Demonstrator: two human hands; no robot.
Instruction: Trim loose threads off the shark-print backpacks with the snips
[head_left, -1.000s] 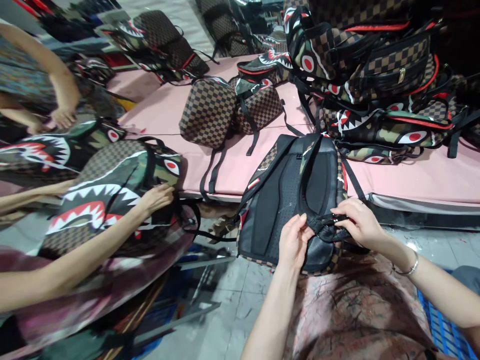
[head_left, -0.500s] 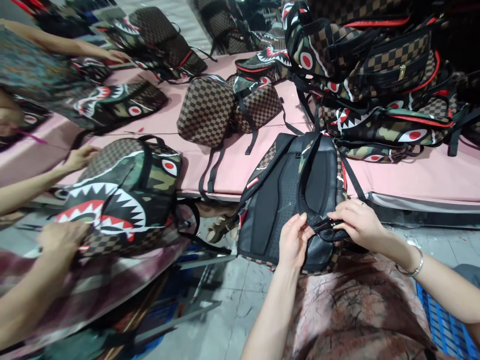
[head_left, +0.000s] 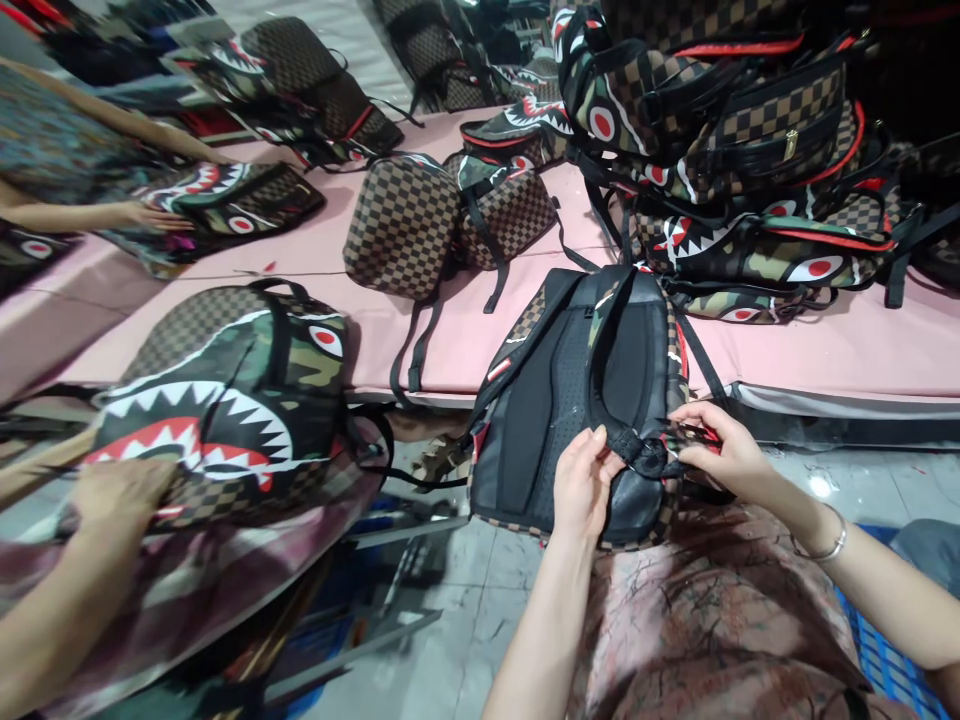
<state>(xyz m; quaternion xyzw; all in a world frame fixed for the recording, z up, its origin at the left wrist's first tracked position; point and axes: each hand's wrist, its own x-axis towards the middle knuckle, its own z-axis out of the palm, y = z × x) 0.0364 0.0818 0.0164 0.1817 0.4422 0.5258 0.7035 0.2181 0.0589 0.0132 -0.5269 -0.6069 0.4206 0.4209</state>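
Note:
A backpack [head_left: 525, 440] with a black padded back panel and brown checkered edges leans against the table edge, its back side up. My left hand [head_left: 585, 485] is closed, pinching the lower end of a black shoulder strap [head_left: 607, 400] between thumb and fingers. Close to its right, my right hand [head_left: 716, 450] is closed around small dark thread snips [head_left: 694, 434] with a bit of red on them. The snips' tip lies by the bunched webbing [head_left: 649, 455] at the strap's end. Fingers partly hide the snips.
Shark-mouth backpacks are piled on the pink table [head_left: 810, 350] at right, such as a camouflage one [head_left: 757, 250]. Checkered bags [head_left: 401, 225] lie mid-table. At left a co-worker's hand [head_left: 124, 500] rests on another backpack [head_left: 225, 400]. A blue crate [head_left: 885, 640] stands at lower right.
My right hand has shifted slightly, and the snips have drawn back rightward from the strap end. My left hand keeps its pinch. A co-worker's far hand has left the top of the left backpack.

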